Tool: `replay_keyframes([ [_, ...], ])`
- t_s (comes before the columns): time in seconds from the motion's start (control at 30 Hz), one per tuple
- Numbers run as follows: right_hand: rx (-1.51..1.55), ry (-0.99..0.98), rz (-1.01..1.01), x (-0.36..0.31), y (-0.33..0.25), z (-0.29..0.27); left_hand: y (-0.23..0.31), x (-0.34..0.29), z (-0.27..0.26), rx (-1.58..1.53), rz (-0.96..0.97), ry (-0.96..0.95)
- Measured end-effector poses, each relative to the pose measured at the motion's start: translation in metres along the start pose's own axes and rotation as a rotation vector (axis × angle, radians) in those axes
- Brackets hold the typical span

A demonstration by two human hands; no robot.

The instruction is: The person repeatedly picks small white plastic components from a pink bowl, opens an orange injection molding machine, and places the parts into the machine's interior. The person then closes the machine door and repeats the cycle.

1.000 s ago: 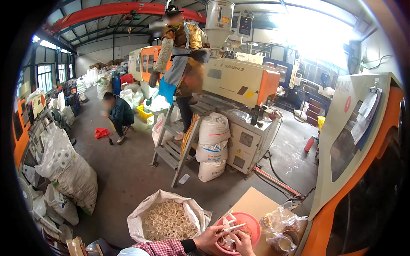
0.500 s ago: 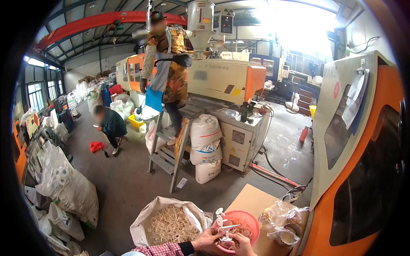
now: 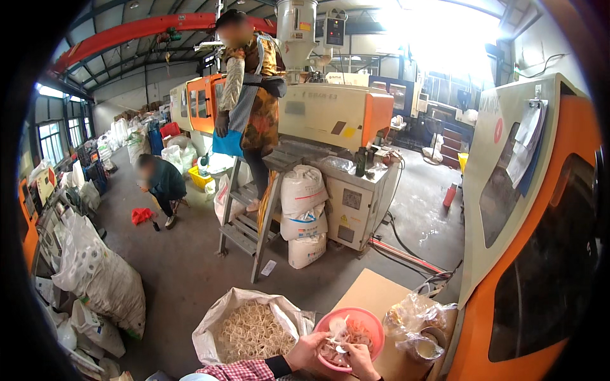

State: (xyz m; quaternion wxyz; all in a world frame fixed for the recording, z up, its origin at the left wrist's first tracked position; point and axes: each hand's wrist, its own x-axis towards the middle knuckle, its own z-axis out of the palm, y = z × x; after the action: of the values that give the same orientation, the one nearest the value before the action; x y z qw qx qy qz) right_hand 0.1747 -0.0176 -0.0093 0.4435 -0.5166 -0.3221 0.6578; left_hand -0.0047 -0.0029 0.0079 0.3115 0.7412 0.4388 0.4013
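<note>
At the pink bowl (image 3: 379, 340), my left hand (image 3: 306, 350) reaches over the left rim, its fingers closed at a pale, round plastic piece (image 3: 337, 325). My right hand (image 3: 361, 359) is over the front part of the bowl, thumb and fingers pinched at a small white piece (image 3: 341, 348). Whether these two pieces are joined I cannot tell. Pinkish translucent discs (image 3: 361, 331) fill the bowl beneath my hands. Left of it stands an open white sack (image 3: 204, 336) full of beige, curly plastic scraps (image 3: 253, 330).
A cardboard sheet (image 3: 368, 293) lies under the bowl, with clear plastic bags (image 3: 416, 314) and a tape roll (image 3: 427, 346) at its right. An orange-and-beige machine (image 3: 534, 254) borders the right. Ahead, a person (image 3: 254, 95) stands on a metal step ladder (image 3: 244, 238); another person (image 3: 164, 184) sits low.
The white branched plastic piece with discs that stood up between my hands no longer shows in that form. My hands have moved slightly apart. The person on the ladder has lowered an arm.
</note>
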Motion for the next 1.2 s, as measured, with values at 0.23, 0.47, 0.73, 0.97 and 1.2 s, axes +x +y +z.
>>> replay_keyframes([
  [0.23, -0.973, 0.356, -0.622, 0.035, 0.032, -0.034, -0.014, 0.005, 0.0, -0.143, -0.187, -0.009],
  [0.47, -1.272, 0.345, -0.468, 0.021, -0.002, -0.036, -0.016, 0.005, 0.0, -0.164, -0.107, -0.114],
  [0.73, -0.518, -0.186, -0.698, 0.006, -0.072, -0.017, -0.001, 0.014, -0.007, -0.076, -0.129, -0.345],
  [0.97, -0.781, -0.071, -0.856, 0.002, -0.062, -0.004, -0.014, 0.015, -0.024, -0.055, -0.2, -0.418],
  [1.2, -0.884, 0.084, -1.093, -0.014, -0.06, 0.022, -0.005, -0.003, -0.025, -0.044, -0.157, 0.066],
])
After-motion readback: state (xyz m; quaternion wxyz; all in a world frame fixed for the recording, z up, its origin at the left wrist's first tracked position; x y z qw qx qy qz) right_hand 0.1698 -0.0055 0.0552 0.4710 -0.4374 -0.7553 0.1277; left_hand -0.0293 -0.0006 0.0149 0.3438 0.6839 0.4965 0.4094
